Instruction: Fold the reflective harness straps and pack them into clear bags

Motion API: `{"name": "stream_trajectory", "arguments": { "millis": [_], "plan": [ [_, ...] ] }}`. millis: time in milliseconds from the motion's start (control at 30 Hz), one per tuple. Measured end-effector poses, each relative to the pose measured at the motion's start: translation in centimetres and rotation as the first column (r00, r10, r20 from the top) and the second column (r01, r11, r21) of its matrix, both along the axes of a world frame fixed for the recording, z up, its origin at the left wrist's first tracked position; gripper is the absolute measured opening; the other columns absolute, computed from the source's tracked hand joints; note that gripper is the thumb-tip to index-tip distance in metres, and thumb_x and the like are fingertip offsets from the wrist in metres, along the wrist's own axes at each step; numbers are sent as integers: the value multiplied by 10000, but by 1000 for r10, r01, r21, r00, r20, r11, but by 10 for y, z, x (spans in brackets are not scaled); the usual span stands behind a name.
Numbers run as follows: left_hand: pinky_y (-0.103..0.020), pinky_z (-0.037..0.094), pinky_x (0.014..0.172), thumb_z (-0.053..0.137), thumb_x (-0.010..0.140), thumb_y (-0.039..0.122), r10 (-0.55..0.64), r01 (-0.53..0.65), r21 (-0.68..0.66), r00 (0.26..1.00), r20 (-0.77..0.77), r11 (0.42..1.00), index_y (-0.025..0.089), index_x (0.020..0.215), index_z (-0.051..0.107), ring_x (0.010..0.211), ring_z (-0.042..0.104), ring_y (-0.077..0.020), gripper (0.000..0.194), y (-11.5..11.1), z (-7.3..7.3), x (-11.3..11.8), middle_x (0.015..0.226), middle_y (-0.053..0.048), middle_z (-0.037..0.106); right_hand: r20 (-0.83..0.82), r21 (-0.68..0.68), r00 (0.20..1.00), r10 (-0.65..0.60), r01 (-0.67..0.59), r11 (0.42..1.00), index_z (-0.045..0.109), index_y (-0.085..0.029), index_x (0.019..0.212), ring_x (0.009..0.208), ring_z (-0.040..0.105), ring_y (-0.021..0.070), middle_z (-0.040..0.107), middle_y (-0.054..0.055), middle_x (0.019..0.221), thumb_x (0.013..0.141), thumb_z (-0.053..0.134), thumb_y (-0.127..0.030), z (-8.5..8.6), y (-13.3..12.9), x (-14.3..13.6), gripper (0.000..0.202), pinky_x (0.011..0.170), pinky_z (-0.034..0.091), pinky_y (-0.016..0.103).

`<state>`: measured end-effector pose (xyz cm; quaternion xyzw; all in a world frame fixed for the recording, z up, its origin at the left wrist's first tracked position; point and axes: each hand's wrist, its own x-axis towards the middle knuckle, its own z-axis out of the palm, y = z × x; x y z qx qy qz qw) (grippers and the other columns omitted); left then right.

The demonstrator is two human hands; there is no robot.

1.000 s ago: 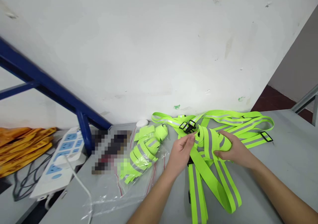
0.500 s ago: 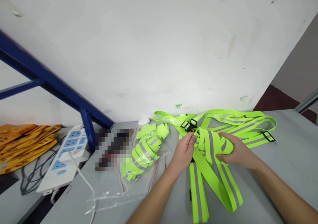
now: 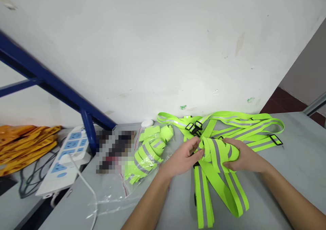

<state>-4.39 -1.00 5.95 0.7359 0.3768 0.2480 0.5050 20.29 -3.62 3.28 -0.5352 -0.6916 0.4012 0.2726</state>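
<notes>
A neon green reflective strap vest with grey stripes lies bunched on the grey table. My left hand pinches the bunched straps at their left side. On the right side, my right hand grips the same bundle. Long loops of the vest trail toward me, and others spread toward the wall with black buckles.
A clear plastic bag with folded green straps lies left of my hands. Further left are a blurred dark object, a white power strip with cable, orange straps and a blue metal frame. A white wall stands behind.
My left hand has turned and slid slightly toward me along the straps, and both hands have squeezed the bundle tighter. The view has shifted a little.
</notes>
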Motion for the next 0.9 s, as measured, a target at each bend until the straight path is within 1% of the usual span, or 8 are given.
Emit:
{"name": "stream_trajectory", "arguments": {
  "millis": [167, 300, 367, 467, 633, 767, 833, 900],
  "plan": [
    [-260, 330, 589, 403, 931, 351, 127, -112, 141, 987, -95, 984, 221, 832, 399, 643, 405, -131, 164, -2, -15, 8, 759, 28, 448, -22, -17, 1000, 6, -6, 1000, 650, -222, 1121, 902, 660, 258, 690, 36, 1075, 652, 725, -295, 0, 3, -3, 480, 713, 551, 314],
    [-261, 377, 626, 429, 921, 317, 182, -180, 107, 983, -9, 978, 223, 885, 388, 710, 484, -139, 108, 3, -30, 14, 820, 11, 511, -47, -5, 999, -4, 4, 1000, 656, -219, 1088, 817, 659, 232, 702, 19, 972, 679, 701, -287, 1, 6, -8, 417, 672, 545, 301],
    [-255, 407, 642, 486, 895, 299, 180, -183, 26, 978, 102, 983, 229, 954, 371, 738, 521, -134, 147, 5, -33, 17, 886, -3, 553, -61, -14, 998, -12, 11, 1000, 660, -218, 1077, 806, 661, 229, 705, 18, 952, 685, 697, -287, 2, 5, -12, 400, 669, 546, 300],
    [-245, 443, 630, 580, 839, 304, 218, -170, -189, 936, 275, 967, 251, 1024, 327, 700, 556, -113, 318, 5, -27, 20, 971, -8, 590, -78, -18, 996, -34, 33, 999, 672, -220, 1071, 865, 666, 252, 711, 27, 981, 681, 712, -308, 4, 4, -17, 401, 708, 552, 319],
    [-237, 452, 613, 705, 736, 318, 426, -218, -482, 822, 378, 848, 253, 1017, 433, 701, 596, -119, 398, 1, -17, 30, 989, 6, 621, -173, -50, 979, -110, 103, 993, 672, -229, 1132, 993, 650, 305, 704, 52, 1083, 670, 746, -342, 4, 2, -24, 481, 803, 552, 395],
    [-278, 479, 653, 719, 710, 330, 509, -51, -696, 721, 471, 716, 217, 1091, 537, 793, 642, -191, 437, -3, -21, 42, 922, -34, 666, -262, -126, 951, -162, 133, 983, 673, -230, 1142, 898, 675, 287, 730, 46, 993, 648, 765, -338, 0, 1, -29, 514, 744, 565, 393],
    [-304, 497, 693, 682, 741, 328, 540, 3, -726, 666, 514, 687, 202, 1121, 567, 833, 654, -212, 416, -6, -24, 47, 945, -55, 683, -312, -174, 935, -169, 119, 978, 668, -218, 1140, 873, 676, 267, 731, 40, 963, 664, 753, -339, 1, 1, -32, 498, 746, 562, 386],
    [-316, 506, 730, 653, 769, 291, 567, 27, -736, 618, 544, 677, 230, 1173, 565, 860, 661, -210, 418, -8, -24, 49, 988, -42, 693, -362, -222, 915, -178, 101, 970, 657, -203, 1149, 878, 672, 255, 726, 41, 971, 678, 745, -338, 2, 0, -34, 498, 764, 555, 385]
  ]
}}
